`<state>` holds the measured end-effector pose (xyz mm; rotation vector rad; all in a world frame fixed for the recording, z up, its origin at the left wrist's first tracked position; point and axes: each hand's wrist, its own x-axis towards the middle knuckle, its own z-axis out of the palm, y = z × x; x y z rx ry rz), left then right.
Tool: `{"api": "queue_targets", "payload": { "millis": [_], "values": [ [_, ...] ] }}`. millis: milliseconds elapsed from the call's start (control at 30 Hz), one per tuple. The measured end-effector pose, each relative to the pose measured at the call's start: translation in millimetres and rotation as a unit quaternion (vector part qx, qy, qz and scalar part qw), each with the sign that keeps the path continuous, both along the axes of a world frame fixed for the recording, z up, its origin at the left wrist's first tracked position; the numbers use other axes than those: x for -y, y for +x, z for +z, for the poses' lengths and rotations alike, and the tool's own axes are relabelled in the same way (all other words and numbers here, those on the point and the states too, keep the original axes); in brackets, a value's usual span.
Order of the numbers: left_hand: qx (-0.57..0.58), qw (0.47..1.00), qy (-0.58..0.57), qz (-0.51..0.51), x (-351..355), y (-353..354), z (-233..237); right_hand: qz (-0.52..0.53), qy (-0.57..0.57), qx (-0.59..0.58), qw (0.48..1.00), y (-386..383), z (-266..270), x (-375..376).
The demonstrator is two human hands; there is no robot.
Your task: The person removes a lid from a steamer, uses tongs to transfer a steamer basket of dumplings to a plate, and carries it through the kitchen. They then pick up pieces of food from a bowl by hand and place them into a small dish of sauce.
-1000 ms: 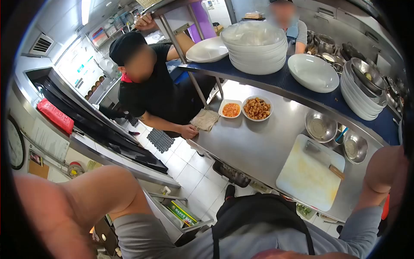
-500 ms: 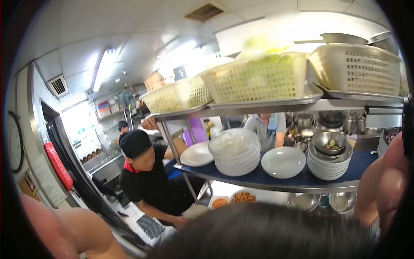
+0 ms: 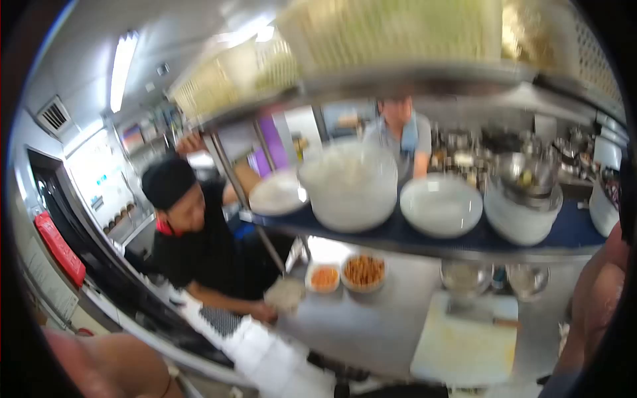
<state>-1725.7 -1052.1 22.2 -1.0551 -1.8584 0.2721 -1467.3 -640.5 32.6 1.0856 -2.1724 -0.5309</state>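
Observation:
My left hand shows at the lower left edge, very close to the lens and blurred. My right hand is at the right edge, equally close and cut off by the dark rim of the view. The fingertips of both are hidden, and nothing held shows in either. Lower down, past my right hand, lies a pale cutting board on the steel counter. A knife with a wooden handle rests across its far part. Metal bowls stand just behind the board.
Stacked white bowls and a single white bowl stand on the blue shelf. Baskets fill the shelf above. A co-worker in black leans over the counter near the bowl of brown food. Another person stands behind.
The view has tilted down and come nearer the shelves, bringing the counter, board and knife into sight. The dark hair at the bottom is gone. Both hands remain at the edges.

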Motion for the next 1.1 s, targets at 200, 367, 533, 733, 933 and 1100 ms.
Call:
{"api": "queue_targets", "payload": {
  "millis": [200,367,533,733,933,1100],
  "values": [
    [-0.078,0.988,0.074,-0.11,-17.1,2.5,-13.9,0.047,-0.085,-0.077,0.992,5.3,-16.6,3.6],
    [0.171,0.893,0.304,-0.284,-117.5,-28.2,-135.9,-0.088,-0.45,0.039,0.888,-20.5,-139.1,-3.7],
    [0.563,0.773,0.288,-0.048,-147.8,-117.1,-474.3,-0.313,-0.606,0.37,0.631,-60.5,-356.6,8.8],
    [0.445,0.827,0.232,0.254,-163.5,-127.2,-565.6,-0.331,-0.591,0.435,0.593,-113.5,-409.1,33.2],
    [0.468,0.791,0.231,0.321,-173.8,-128.5,-554.5,-0.45,-0.536,0.398,0.593,-196.5,-422.9,-17.2],
    [0.494,0.764,0.218,0.353,-175.3,-136.0,-558.7,-0.447,-0.592,0.298,0.601,-262.0,-464.8,-75.4]
  ]
}}
